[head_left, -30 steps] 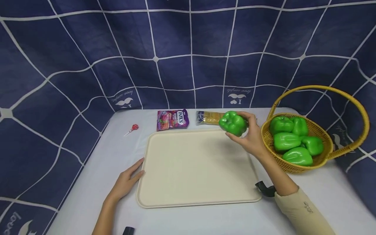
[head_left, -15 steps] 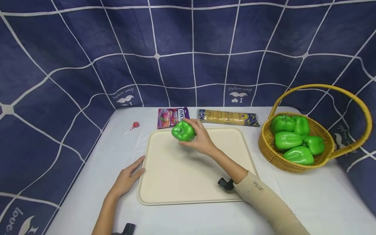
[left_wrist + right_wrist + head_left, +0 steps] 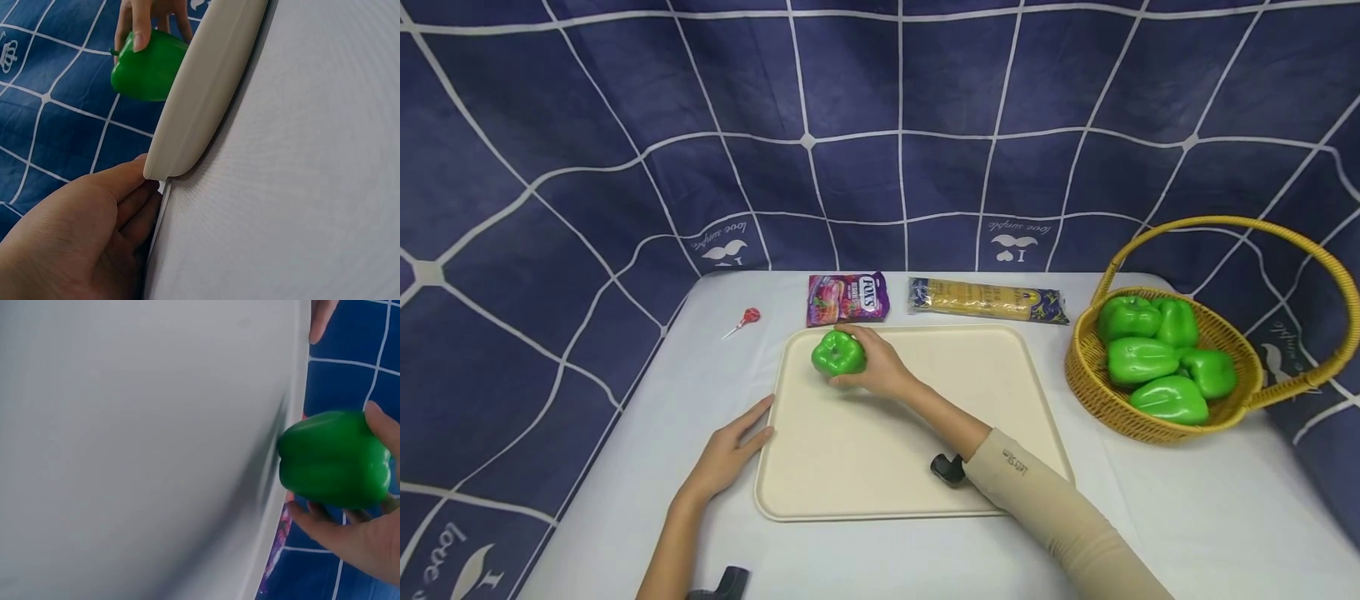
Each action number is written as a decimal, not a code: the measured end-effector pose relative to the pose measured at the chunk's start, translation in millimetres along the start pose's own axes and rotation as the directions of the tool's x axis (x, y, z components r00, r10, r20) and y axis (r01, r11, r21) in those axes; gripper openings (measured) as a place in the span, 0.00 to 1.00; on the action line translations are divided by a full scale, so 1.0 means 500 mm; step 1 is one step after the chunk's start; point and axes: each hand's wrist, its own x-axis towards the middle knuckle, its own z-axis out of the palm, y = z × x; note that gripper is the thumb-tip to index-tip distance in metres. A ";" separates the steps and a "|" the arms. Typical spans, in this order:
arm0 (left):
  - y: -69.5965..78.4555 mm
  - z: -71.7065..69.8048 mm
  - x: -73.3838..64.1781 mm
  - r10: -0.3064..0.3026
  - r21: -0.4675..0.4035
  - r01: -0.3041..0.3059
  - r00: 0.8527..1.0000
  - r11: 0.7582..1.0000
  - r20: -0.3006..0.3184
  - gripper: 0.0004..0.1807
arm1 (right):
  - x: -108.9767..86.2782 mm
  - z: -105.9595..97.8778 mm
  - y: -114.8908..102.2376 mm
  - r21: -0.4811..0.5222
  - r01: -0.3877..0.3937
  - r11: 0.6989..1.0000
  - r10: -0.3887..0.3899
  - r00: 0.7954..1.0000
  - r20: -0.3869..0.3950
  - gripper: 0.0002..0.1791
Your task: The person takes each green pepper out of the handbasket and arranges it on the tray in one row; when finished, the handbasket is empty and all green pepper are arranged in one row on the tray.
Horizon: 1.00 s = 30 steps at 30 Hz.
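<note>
My right hand (image 3: 878, 362) grips a green bell pepper (image 3: 837, 353) by its sides, over the far left corner of a cream tray (image 3: 850, 467). The pepper's top with its stem faces up. In the right wrist view the pepper (image 3: 334, 459) sits between thumb and fingers, its lower end close to the tray's surface. My left hand (image 3: 722, 458) rests on the table at the tray's left edge, with thumb and index finger touching the rim. Seen from the left wrist, its fingertips lie right at the tray's rim (image 3: 181, 112).
On the right stands a yellow wicker basket (image 3: 1093, 408) with a tall handle, holding several green bell peppers (image 3: 1142, 361). Behind the tray lie a purple candy bag (image 3: 848, 300) and a pack of spaghetti (image 3: 988, 301). A red lollipop (image 3: 750, 316) is at the far left.
My right hand has carried the pepper leftward from beside the basket, across the tray to its far left corner, and lowered it. The left hand has stayed at the tray's edge.
</note>
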 end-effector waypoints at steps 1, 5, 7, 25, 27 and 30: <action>0.000 -0.001 0.000 -0.001 0.003 0.001 1.000 1.000 0.001 0.29 | 0.001 0.002 0.000 0.003 -0.003 1.000 0.003 1.000 0.001 0.48; -0.001 -0.005 -0.001 -0.005 0.004 0.005 1.000 1.000 0.004 0.29 | 0.006 0.016 -0.002 0.039 -0.017 0.999 0.018 1.000 -0.013 0.47; -0.001 -0.006 -0.002 -0.008 0.000 0.008 1.000 1.000 0.004 0.29 | 0.009 0.026 -0.003 0.045 -0.028 0.999 0.029 0.999 -0.019 0.47; 0.005 -0.002 -0.002 -0.036 0.001 0.036 0.999 0.999 0.015 0.30 | -0.002 0.047 -0.019 -0.110 -0.039 0.993 0.038 0.999 -0.008 0.53; 0.005 -0.001 -0.002 -0.032 -0.004 0.033 0.999 0.999 0.015 0.30 | -0.002 0.049 -0.020 -0.100 -0.025 0.995 0.024 1.000 -0.010 0.52; 0.005 0.000 -0.001 -0.028 -0.006 0.028 1.000 1.000 0.013 0.30 | 0.003 0.054 -0.023 -0.103 -0.008 0.995 0.006 1.000 -0.015 0.49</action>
